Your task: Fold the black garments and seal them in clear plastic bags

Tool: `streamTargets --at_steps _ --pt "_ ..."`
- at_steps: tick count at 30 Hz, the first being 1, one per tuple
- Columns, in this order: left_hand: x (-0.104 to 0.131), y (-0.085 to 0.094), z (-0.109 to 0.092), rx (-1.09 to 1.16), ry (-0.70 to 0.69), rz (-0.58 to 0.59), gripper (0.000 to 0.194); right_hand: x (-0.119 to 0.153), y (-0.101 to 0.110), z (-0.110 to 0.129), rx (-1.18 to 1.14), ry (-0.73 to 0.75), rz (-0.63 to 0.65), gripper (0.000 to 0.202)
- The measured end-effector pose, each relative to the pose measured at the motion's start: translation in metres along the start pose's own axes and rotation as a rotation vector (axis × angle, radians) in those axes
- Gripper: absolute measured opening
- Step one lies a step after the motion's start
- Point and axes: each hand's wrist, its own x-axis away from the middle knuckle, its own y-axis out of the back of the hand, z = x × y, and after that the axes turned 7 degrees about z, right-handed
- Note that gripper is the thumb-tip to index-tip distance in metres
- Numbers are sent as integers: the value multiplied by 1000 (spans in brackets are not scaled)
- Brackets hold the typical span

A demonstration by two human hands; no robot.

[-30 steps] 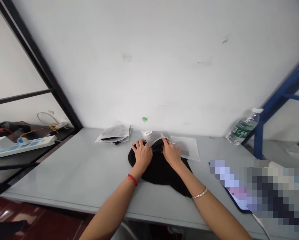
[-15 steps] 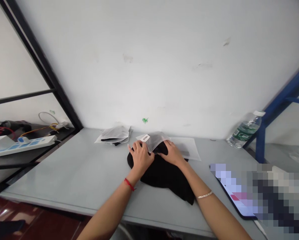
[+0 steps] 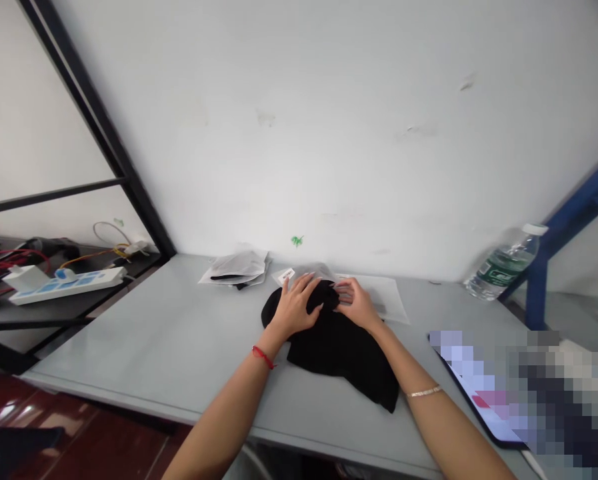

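A black cloth item [image 3: 343, 353] lies spread on the table, its far end bunched up against a frosted plastic bag [image 3: 321, 271]. My left hand [image 3: 295, 307] rests on that bunched end with its fingers spread towards the bag. Thumb and curled fingers of my right hand [image 3: 356, 303] close on the bunched cloth's right side; the fingertips are partly hidden. A white barcode label [image 3: 287, 274] shows at the bag's left corner, beyond my left fingers. How much cloth is inside the bag cannot be made out.
Frosted bags with black contents [image 3: 239, 268] lie at the back left. Another frosted bag [image 3: 391, 297] lies flat behind my right hand. A water bottle [image 3: 503, 263] leans at the back right, with a tablet-like device [image 3: 479, 393] nearer. A power strip [image 3: 71, 285] is on the left shelf.
My left hand has moved forward over the bag's near edge, its fingers now spread. More black cloth shows between my hands, and less of the bag. The view has shifted slightly left.
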Motion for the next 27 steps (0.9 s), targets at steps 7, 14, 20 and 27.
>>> streamTargets --at_steps 7,14,20,27 --pt "-1 -3 1 -59 -113 8 59 -3 4 -2 132 -30 -115 14" --pt "-5 -9 8 -98 -60 -28 39 -1 -11 -4 138 -19 -17 23" --pt "-5 -10 13 -81 -96 -56 28 -10 -8 -17 402 -59 -319 44" --pt "-2 -11 13 -43 -116 -73 28 -21 -26 -14 821 -85 -299 32"
